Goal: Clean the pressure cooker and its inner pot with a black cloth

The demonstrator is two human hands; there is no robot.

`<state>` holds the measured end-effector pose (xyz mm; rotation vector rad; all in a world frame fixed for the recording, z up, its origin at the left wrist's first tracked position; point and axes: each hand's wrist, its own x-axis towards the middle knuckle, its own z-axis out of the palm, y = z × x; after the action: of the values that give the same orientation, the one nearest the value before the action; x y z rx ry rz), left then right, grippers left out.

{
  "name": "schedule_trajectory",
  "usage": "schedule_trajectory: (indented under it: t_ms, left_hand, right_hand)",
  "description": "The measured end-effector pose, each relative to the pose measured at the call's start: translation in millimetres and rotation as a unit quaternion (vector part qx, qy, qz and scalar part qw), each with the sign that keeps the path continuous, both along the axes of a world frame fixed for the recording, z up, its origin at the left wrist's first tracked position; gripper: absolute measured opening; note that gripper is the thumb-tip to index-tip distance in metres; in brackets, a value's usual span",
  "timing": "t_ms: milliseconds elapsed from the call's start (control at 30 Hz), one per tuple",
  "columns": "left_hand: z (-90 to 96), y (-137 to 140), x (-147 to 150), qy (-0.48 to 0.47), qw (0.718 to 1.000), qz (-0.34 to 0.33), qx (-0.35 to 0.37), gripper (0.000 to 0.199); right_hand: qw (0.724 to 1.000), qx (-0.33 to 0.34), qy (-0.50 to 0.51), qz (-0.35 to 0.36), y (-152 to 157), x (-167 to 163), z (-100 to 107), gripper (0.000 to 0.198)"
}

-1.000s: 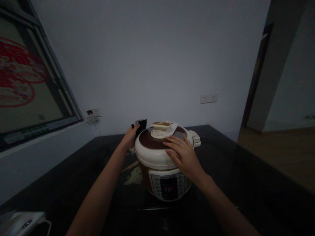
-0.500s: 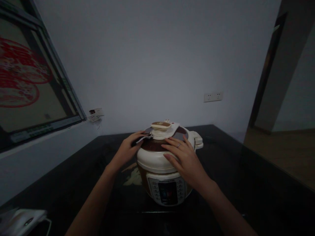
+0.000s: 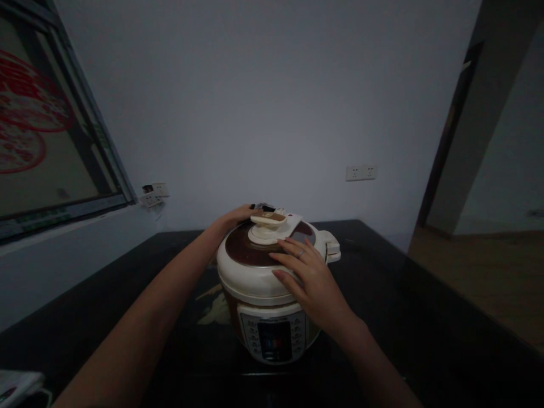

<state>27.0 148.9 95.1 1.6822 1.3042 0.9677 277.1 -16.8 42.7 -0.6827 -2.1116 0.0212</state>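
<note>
A white and brown electric pressure cooker [image 3: 250, 286] stands upright on the dark tabletop, its lid on and its control panel facing me. My left hand [image 3: 240, 213] reaches round the far left of the lid, behind the lid handle [image 3: 268, 221]. It holds a thin dark item [image 3: 268, 208] with pale glints, mostly hidden and too dim to name. My right hand [image 3: 308, 275], wearing a ring, rests with spread fingers on the front right of the lid.
The dark glossy table [image 3: 374, 317] meets a pale wall carrying a socket plate [image 3: 361, 173]. Another socket [image 3: 153, 194] sits loose near the window at left. A white object [image 3: 19, 385] lies at the near left corner. A wooden floor [image 3: 476, 277] shows at right.
My left hand has moved from the left of the lid to its far side, taking the dark item along. My right hand stays on the lid. The view has shifted slightly.
</note>
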Motion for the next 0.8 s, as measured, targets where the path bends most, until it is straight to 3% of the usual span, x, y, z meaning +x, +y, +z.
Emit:
schedule_trajectory:
  t_ms: [300,400,533,667,800]
  left_hand:
    - [50.3,18,33,0.046,0.993,-0.08,-0.07,0.029]
    - [63.3,20,47,0.161,0.981,-0.102,-0.038,0.033]
    - [65.7,25,78,0.37,0.921,-0.114,0.051,0.027]
    - [59.0,26,109,0.394,0.904,-0.146,0.075,0.018]
    - [58.2,26,118,0.38,0.904,-0.172,0.098,0.017]
  right_hand:
    - [1.0,-0.01,0.017,0.01,-3,0,2,0.031]
    - [1.0,-0.018,0.015,0.018,-4,-1,3,0.031]
    - [0.999,-0.028,0.014,0.022,-6,-1,5,0.031]
    - [0.999,-0.031,0.017,0.025,-8,0,7,0.031]
    - [0.999,-0.032,0.028,0.029,-9,1,8,0.03]
